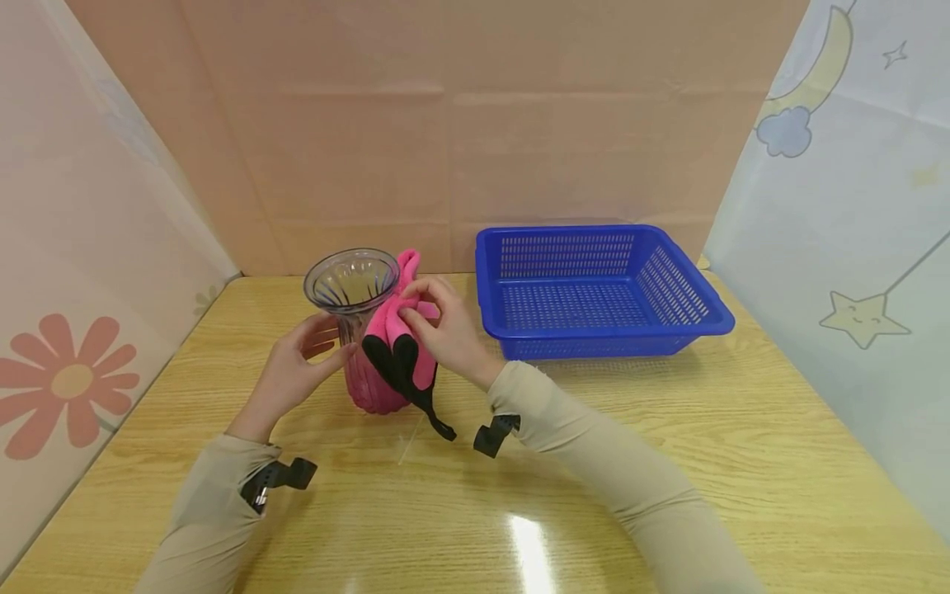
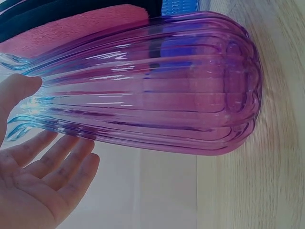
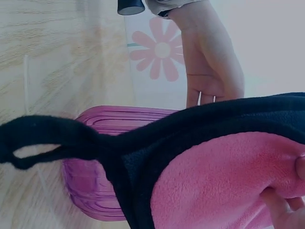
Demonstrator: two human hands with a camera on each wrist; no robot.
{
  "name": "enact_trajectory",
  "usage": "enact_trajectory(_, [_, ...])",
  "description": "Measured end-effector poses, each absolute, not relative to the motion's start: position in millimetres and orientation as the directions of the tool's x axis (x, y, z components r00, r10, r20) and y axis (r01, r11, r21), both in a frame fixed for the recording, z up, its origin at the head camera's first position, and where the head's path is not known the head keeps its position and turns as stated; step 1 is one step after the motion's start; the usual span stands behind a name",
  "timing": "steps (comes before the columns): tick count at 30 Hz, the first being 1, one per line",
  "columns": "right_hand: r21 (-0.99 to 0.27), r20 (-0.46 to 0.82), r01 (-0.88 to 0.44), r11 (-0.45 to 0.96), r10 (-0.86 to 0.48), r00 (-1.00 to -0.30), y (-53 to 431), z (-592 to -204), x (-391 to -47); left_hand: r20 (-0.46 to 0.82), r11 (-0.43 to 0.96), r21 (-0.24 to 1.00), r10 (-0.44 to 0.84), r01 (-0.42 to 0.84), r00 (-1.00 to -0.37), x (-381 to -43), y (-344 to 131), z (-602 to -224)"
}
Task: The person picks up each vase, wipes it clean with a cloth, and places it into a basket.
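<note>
A ribbed purple glass vase [image 1: 356,330] [image 2: 152,86] [image 3: 95,167] stands upright on the wooden table [image 1: 668,462]. My left hand [image 1: 297,363] [image 2: 38,162] is beside the vase's left side, its fingers straight and its thumb touching the neck. My right hand [image 1: 438,326] pinches a pink and black fleece cloth [image 1: 401,342] [image 3: 224,176] against the vase's right side, near the rim. A black loop [image 1: 438,421] [image 3: 38,138] of the cloth hangs down toward the table.
A blue plastic basket [image 1: 594,289] with nothing in it stands at the back right of the table. Paper walls close in the left, back and right sides. A black wrist strap sits on each sleeve.
</note>
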State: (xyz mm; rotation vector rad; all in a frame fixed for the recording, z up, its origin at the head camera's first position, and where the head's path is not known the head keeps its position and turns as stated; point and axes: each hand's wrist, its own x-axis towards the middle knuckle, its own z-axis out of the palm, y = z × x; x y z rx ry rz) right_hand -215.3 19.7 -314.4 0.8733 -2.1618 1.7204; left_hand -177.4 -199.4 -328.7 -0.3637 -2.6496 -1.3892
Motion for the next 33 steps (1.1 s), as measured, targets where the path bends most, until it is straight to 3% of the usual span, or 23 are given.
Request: enact_trajectory(33, [-0.76,0.462,-0.566,0.32,-0.346,-0.816,24.6,-352.8,-212.3,0.213,0.546,0.798,0.139,0.254,-0.967,-177.0,-198.8,-329.9])
